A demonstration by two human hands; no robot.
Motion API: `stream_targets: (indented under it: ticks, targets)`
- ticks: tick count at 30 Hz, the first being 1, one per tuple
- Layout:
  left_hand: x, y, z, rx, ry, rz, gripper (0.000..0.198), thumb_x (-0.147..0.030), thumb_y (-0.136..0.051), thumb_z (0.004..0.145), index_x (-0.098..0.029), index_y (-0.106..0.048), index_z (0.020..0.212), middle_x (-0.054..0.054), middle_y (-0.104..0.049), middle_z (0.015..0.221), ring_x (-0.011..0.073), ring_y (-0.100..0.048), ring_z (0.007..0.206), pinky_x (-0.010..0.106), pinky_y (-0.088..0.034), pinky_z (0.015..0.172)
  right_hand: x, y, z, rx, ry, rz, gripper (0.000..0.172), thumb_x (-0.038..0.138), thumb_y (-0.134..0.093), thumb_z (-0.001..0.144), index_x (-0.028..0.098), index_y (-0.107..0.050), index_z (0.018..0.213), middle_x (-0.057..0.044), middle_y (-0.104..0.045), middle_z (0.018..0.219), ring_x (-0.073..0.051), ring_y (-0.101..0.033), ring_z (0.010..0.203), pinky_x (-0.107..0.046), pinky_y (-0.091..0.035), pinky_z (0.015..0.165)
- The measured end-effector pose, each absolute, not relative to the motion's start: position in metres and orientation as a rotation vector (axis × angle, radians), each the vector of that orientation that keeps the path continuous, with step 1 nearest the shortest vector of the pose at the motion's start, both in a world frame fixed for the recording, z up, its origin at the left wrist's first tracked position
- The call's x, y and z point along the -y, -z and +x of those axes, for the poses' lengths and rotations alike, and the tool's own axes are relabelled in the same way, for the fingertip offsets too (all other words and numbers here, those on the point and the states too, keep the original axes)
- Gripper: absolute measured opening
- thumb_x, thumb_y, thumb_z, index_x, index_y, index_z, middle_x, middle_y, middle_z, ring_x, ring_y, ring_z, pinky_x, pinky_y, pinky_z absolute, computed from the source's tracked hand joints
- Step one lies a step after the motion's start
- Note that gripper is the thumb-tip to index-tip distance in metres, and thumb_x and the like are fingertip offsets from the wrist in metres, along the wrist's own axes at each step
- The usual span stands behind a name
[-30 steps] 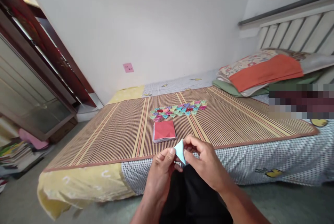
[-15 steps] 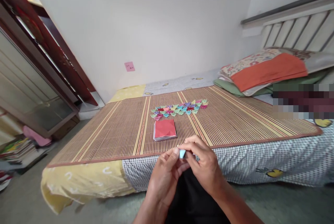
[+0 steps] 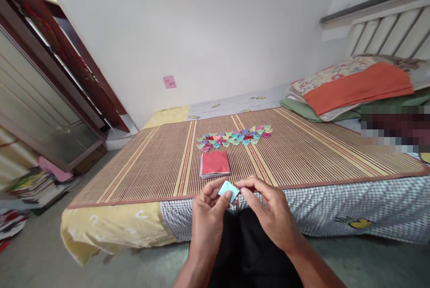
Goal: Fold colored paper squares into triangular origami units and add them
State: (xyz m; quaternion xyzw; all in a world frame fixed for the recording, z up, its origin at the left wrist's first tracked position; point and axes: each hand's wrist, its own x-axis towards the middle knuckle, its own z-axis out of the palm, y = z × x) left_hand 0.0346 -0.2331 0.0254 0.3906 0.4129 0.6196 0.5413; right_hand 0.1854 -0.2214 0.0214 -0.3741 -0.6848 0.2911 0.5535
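A small light-blue piece of folded paper (image 3: 229, 191) is held above my lap at the bed's front edge, its creases facing up. My left hand (image 3: 208, 207) is closed on its left side, thumb on top and fingers beneath. The thumb and forefinger of my right hand (image 3: 268, 207) pinch its right corner. Just beyond lies a square stack of paper (image 3: 215, 164) with a red sheet on top. Behind the stack, several small folded paper pieces (image 3: 235, 137) in many colours lie in rows on the mat.
A striped woven mat (image 3: 144, 167) covers the bed. Pillows (image 3: 359, 86) are piled at the right by the headboard. A pink card (image 3: 169, 82) is on the wall. Books (image 3: 30, 185) are stacked on the left near a wooden door.
The light-blue paper has turned so that a larger diamond-shaped face shows. My right hand has moved from over it to its right corner. The view has shifted slightly.
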Motion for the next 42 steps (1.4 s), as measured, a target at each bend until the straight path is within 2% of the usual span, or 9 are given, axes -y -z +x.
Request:
stream_targets:
  ticks: [5, 10, 17, 20, 25, 29, 32, 37, 42]
  targets:
    - [0.236, -0.028, 0.039, -0.97, -1.459, 0.984, 0.045, -0.029, -0.092, 0.071, -0.017, -0.075, 0.111, 0.005, -0.079, 0.085, 0.0151, -0.07, 0.075, 0.024, -0.055, 0.073, 0.221, -0.024, 0.184, 1.649, -0.734, -0.9, 0.027, 0.024, -0.055, 0.102, 0.021, -0.062, 0.075, -0.002, -0.061, 0.076, -0.017, -0.062, 0.072, -0.028, -0.048, 0.069]
    - [0.238, -0.025, 0.042, -1.014, -1.442, 0.994, 0.034, -0.029, -0.093, 0.067, -0.015, -0.079, 0.094, 0.005, -0.076, 0.078, 0.0158, -0.068, 0.068, 0.027, -0.056, 0.068, 0.222, -0.023, 0.183, 1.618, -0.7, -0.908, 0.027, 0.026, -0.056, 0.101, 0.02, -0.062, 0.076, -0.001, -0.06, 0.075, -0.017, -0.06, 0.071, -0.028, -0.047, 0.069]
    - [0.24, -0.023, 0.044, -1.019, -1.332, 1.128, 0.066, -0.023, -0.087, 0.075, -0.017, -0.065, 0.137, 0.0, -0.067, 0.073, 0.0156, -0.063, 0.068, 0.026, -0.052, 0.064, 0.221, -0.028, 0.184, 1.611, -0.835, -0.919, 0.027, 0.031, -0.057, 0.1, 0.02, -0.067, 0.077, -0.002, -0.065, 0.076, -0.018, -0.063, 0.071, -0.027, -0.049, 0.067]
    - [0.241, -0.022, 0.044, -1.031, -1.324, 1.191, 0.066, -0.021, -0.084, 0.078, -0.017, -0.063, 0.14, -0.004, -0.061, 0.068, 0.013, -0.059, 0.065, 0.025, -0.049, 0.065, 0.22, -0.027, 0.184, 1.529, -0.915, -0.943, 0.029, 0.036, -0.058, 0.1, 0.019, -0.065, 0.078, -0.001, -0.062, 0.071, -0.017, -0.06, 0.066, -0.026, -0.049, 0.061]
    - [0.245, -0.018, 0.045, -1.007, -1.339, 1.221, 0.057, -0.024, -0.079, 0.082, -0.016, -0.065, 0.137, -0.003, -0.058, 0.068, 0.0158, -0.063, 0.067, 0.029, -0.052, 0.072, 0.216, -0.025, 0.185, 1.434, -1.065, -0.926, 0.031, 0.043, -0.062, 0.097, 0.019, -0.064, 0.077, 0.003, -0.056, 0.064, -0.014, -0.055, 0.057, -0.023, -0.046, 0.052]
    - [0.247, -0.021, 0.038, -0.995, -1.281, 1.311, 0.059, -0.025, -0.076, 0.088, -0.023, -0.06, 0.144, -0.001, -0.062, 0.076, 0.0169, -0.063, 0.075, 0.03, -0.051, 0.078, 0.213, -0.024, 0.187, 1.378, -1.181, -0.909, 0.033, 0.046, -0.068, 0.092, 0.018, -0.064, 0.076, 0.003, -0.056, 0.063, -0.013, -0.053, 0.056, -0.024, -0.044, 0.052]
    - [0.248, -0.029, 0.028, -1.003, -1.228, 1.429, 0.039, -0.026, -0.075, 0.09, -0.024, -0.071, 0.128, 0.004, -0.067, 0.095, 0.0175, -0.062, 0.088, 0.027, -0.049, 0.081, 0.213, -0.024, 0.189, 1.313, -1.246, -0.915, 0.034, 0.047, -0.076, 0.084, 0.018, -0.062, 0.075, 0.002, -0.058, 0.066, -0.012, -0.053, 0.06, -0.024, -0.045, 0.056]
    - [0.247, -0.04, 0.014, -0.917, -1.232, 1.485, 0.018, -0.035, -0.065, 0.098, -0.021, -0.07, 0.108, 0.002, -0.067, 0.083, 0.0156, -0.063, 0.079, 0.025, -0.05, 0.074, 0.217, -0.026, 0.187, 1.274, -1.349, -0.912, 0.036, 0.049, -0.078, 0.084, 0.019, -0.06, 0.077, 0.002, -0.06, 0.067, -0.013, -0.054, 0.061, -0.024, -0.044, 0.056]
    - [0.247, -0.038, 0.007, -0.894, -1.151, 1.562, 0.016, -0.034, -0.064, 0.099, -0.02, -0.068, 0.104, 0.004, -0.07, 0.089, 0.0162, -0.067, 0.081, 0.027, -0.052, 0.078, 0.216, -0.026, 0.185, 1.357, -1.275, -0.884, 0.034, 0.048, -0.078, 0.085, 0.018, -0.063, 0.077, 0.002, -0.058, 0.066, -0.012, -0.052, 0.061, -0.025, -0.041, 0.055]
